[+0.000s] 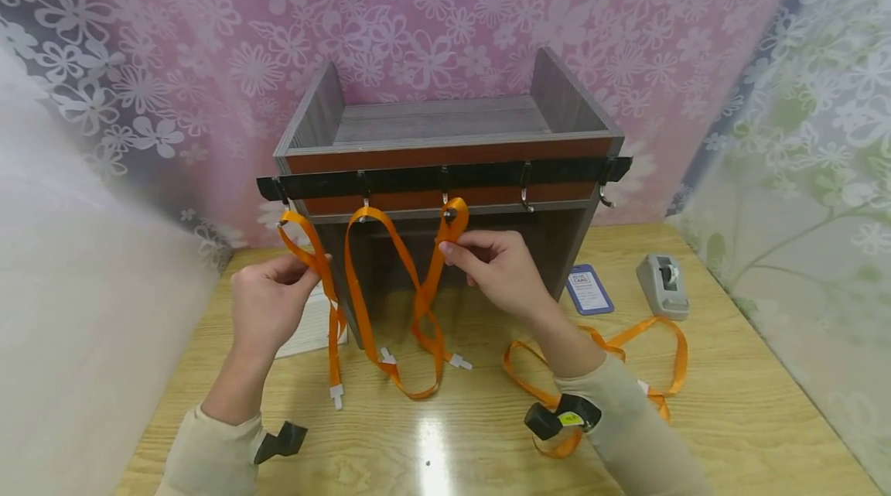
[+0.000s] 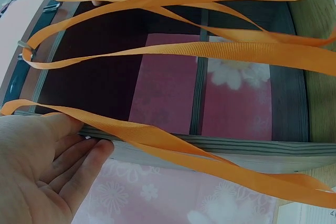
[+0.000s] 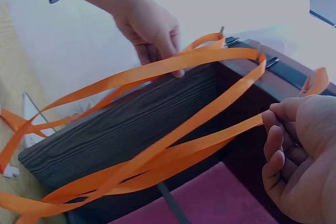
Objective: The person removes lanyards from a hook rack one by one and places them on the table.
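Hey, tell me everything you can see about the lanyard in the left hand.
The lanyard is a long, flat orange strap, finely ribbed like woven fabric, with a white clip at its lower end. It hangs as a narrow loop, its top over the leftmost hook on the black bar, its strands overlapping lower down. The left hand pinches it a little below the hook. Whether the clip touches the table can't be told.

Person's rocking a plain beige left sleeve and a matching right sleeve, while the left hand and right hand are going bare. Blocky black left camera is poking out, and the right camera is sporting a little yellow label.
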{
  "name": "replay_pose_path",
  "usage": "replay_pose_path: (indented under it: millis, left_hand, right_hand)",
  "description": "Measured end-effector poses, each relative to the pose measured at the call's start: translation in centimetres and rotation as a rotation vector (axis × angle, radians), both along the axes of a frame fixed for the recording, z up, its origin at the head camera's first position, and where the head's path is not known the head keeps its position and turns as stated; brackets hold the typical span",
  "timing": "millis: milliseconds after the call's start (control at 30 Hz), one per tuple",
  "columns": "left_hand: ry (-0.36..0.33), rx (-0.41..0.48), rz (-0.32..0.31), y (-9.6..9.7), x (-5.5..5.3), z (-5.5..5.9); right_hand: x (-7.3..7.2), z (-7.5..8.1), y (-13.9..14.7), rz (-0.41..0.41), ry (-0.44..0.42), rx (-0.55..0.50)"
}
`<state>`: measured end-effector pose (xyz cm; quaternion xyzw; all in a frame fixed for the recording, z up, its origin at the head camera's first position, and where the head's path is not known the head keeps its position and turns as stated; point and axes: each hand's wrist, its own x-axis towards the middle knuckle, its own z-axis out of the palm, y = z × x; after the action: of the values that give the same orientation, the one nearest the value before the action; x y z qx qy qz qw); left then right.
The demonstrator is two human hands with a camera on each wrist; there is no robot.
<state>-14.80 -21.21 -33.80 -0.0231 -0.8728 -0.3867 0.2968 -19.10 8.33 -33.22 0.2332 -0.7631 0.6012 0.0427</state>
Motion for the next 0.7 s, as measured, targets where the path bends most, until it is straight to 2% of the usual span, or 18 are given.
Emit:
replay_pose_path:
  millis: [300, 533, 700]
  left_hand:
    - [-0.009, -0.016, 0.009, -0.1, 0.0, -0.3]
    - [-0.002, -0.016, 0.021, 0.0, -0.1, -0.3]
    - [-0.003, 0.009, 0.023, 0.1, -0.1, -0.2]
  right_hand:
    - [1.4, 2.1, 1.0, -0.029, 0.089, -0.046]
    - [3.1, 3.8, 1.8, -0.07, 0.188, -0.151]
    - [3.8, 5.2, 2.2, -0.054, 0.264, -0.239]
